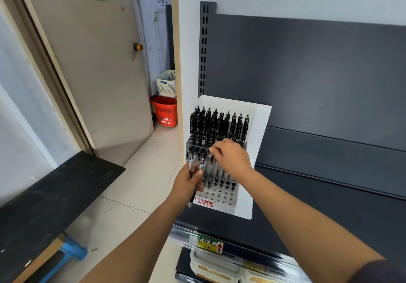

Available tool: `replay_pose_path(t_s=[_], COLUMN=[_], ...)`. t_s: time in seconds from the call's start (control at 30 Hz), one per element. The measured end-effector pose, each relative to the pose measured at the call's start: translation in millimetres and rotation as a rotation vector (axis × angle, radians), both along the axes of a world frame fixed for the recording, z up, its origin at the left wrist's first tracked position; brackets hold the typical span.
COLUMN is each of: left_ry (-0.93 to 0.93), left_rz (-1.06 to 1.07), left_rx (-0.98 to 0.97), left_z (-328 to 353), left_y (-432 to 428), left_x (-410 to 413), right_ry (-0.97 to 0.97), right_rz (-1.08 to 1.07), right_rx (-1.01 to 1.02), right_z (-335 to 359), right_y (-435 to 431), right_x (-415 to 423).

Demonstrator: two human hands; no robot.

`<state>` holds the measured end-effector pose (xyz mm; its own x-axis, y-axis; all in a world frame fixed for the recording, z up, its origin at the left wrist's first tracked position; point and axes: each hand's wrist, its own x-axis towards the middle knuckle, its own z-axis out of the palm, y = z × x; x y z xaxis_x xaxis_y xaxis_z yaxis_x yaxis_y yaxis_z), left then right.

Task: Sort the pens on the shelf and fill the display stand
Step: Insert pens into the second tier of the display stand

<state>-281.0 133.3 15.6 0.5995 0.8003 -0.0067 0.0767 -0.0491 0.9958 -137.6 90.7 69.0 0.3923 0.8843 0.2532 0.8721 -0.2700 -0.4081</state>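
Note:
A white and clear pen display stand (260, 142) marked TOME sits on the dark grey shelf (329, 197). Its back rows hold several black pens (217, 126) upright. The front rows show open holes. My left hand (186, 186) grips a small bundle of clear-barrelled pens (193, 168) just left of the stand's front. My right hand (231, 157) hovers over the stand's middle rows, fingers curled down and pinching the top of a pen (212, 158) standing in the stand.
A slotted shelf upright (204, 47) and grey back panel rise behind the stand. A price label (208, 243) sits on the shelf edge, with packaged goods below. At left are a door (94, 63), a white basket (167, 82), a red basket (164, 111) and a black board (50, 199).

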Motion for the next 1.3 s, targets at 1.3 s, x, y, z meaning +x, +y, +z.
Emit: replay_pose_path(t_s=[1.3], left_ry=[-0.014], left_rz=[0.012], left_rx=[0.147], left_z=[1], left_y=[2], left_x=[19], right_ry=[-0.134], right_rz=[-0.098], right_rx=[0.039], right_z=[-3], right_y=[-20], right_x=[13])
